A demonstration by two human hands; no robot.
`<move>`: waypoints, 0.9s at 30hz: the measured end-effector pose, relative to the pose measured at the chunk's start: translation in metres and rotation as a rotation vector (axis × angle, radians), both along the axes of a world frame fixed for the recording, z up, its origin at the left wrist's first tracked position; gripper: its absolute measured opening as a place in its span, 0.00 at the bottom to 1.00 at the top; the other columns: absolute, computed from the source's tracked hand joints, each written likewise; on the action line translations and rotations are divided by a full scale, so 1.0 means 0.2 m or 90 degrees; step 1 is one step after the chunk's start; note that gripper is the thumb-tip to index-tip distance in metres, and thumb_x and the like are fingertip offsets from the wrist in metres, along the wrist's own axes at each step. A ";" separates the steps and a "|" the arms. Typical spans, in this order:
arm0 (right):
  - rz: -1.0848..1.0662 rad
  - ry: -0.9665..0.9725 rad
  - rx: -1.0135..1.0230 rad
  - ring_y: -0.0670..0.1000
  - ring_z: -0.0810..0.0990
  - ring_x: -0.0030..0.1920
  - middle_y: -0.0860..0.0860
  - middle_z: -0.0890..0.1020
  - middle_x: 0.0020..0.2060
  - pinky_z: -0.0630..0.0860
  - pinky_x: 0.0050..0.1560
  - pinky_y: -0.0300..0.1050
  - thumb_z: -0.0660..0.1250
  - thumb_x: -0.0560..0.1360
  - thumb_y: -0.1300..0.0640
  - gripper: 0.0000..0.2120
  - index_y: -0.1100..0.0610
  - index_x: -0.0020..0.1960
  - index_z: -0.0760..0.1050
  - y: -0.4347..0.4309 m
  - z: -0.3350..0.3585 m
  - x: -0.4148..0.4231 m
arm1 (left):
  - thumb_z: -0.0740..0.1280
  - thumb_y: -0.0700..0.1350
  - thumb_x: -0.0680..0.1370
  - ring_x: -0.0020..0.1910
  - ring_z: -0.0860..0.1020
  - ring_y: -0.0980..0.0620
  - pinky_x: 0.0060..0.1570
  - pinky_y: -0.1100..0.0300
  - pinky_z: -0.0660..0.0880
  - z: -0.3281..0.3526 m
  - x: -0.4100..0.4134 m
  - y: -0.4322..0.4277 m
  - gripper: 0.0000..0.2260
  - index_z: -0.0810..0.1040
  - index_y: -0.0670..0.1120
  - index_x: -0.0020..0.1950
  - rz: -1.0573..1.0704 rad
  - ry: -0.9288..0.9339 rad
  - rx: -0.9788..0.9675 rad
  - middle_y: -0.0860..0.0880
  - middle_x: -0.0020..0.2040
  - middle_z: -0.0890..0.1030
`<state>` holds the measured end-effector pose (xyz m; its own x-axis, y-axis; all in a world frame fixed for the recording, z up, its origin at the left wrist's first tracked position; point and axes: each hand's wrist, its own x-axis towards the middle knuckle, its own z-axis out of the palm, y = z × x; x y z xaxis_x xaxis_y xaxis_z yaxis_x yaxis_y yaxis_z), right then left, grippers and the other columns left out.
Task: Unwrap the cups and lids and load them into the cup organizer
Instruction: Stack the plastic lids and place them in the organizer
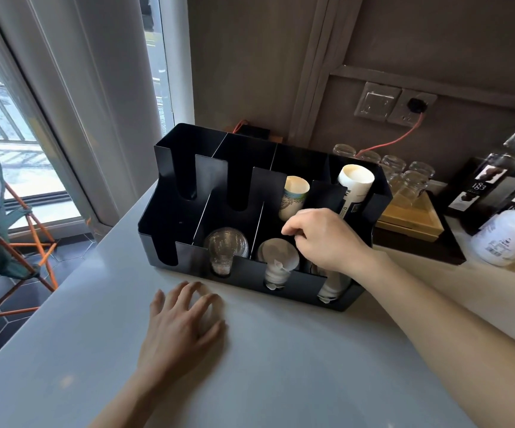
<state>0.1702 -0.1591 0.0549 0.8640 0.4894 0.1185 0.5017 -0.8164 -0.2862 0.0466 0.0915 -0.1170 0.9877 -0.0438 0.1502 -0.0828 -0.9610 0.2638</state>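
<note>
The left hand (182, 325) lies flat on the white counter (280, 372), fingers spread, their tips just short of the front wall of the black cup organizer (169, 223). The right hand (324, 239) hangs over the organizer's front right compartments with its fingers curled in toward the thumb; whether they pinch anything cannot be told. Directly below those curled fingertips stands a stack of white lids (277, 261), and left of it a stack of clear lids (225, 251). More lids (333, 288) sit under the right wrist. Just beyond the knuckles lean patterned paper cups (293, 197) and white paper cups (356, 183).
</note>
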 end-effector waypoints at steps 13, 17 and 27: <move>-0.139 -0.053 0.070 0.47 0.81 0.45 0.45 0.85 0.43 0.77 0.47 0.44 0.71 0.73 0.59 0.05 0.52 0.48 0.85 -0.33 0.03 -0.14 | 0.60 0.66 0.74 0.70 0.70 0.43 0.71 0.38 0.61 0.00 0.00 0.00 0.23 0.77 0.56 0.64 -0.001 0.004 0.017 0.48 0.67 0.75; -0.073 -0.085 0.067 0.49 0.80 0.47 0.48 0.84 0.44 0.76 0.48 0.43 0.71 0.74 0.59 0.06 0.55 0.49 0.85 -0.29 0.00 -0.18 | 0.57 0.66 0.75 0.70 0.70 0.42 0.70 0.36 0.62 -0.01 0.01 -0.01 0.26 0.76 0.55 0.66 -0.001 0.013 0.050 0.46 0.68 0.74; 0.058 -0.033 -0.344 0.56 0.74 0.41 0.49 0.74 0.31 0.68 0.46 0.48 0.68 0.70 0.53 0.08 0.53 0.36 0.72 0.16 -0.09 -0.02 | 0.57 0.67 0.75 0.71 0.69 0.44 0.72 0.39 0.61 0.01 0.00 0.00 0.26 0.77 0.56 0.67 0.004 0.019 0.024 0.48 0.69 0.75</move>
